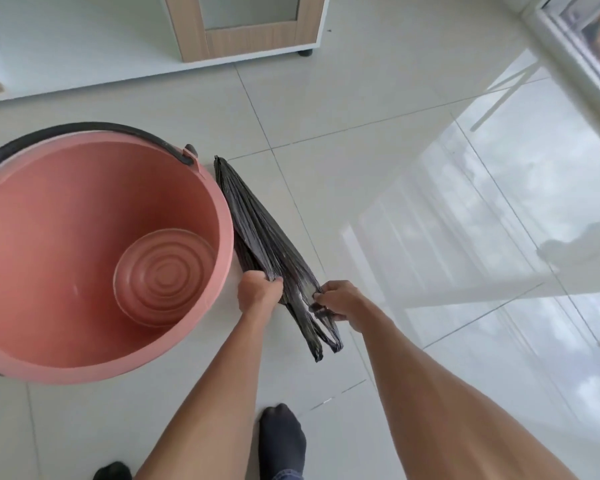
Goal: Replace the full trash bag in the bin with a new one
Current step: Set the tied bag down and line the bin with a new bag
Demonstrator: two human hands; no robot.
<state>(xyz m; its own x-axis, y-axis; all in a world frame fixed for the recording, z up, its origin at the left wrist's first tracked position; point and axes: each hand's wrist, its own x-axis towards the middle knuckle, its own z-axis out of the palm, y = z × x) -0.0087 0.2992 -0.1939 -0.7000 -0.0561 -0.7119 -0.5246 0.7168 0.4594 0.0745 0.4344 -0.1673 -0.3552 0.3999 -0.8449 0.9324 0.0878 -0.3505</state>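
A pink round bin (219, 216) with a black handle stands on the tiled floor at the left, with nothing inside it. Just to its right hangs a folded black trash bag (257, 223), long and narrow, its far tip near the bin's handle hinge. My left hand (257, 292) grips the bag's near end on the bin side. My right hand (336, 299) pinches the bag's other edge by the handle loops, which dangle below both hands.
A white cabinet (250, 36) with wood-trimmed doors stands at the back. A glass door frame (575, 39) runs along the right, and the glossy tiles there reflect light. My feet in dark socks (281, 441) are at the bottom edge.
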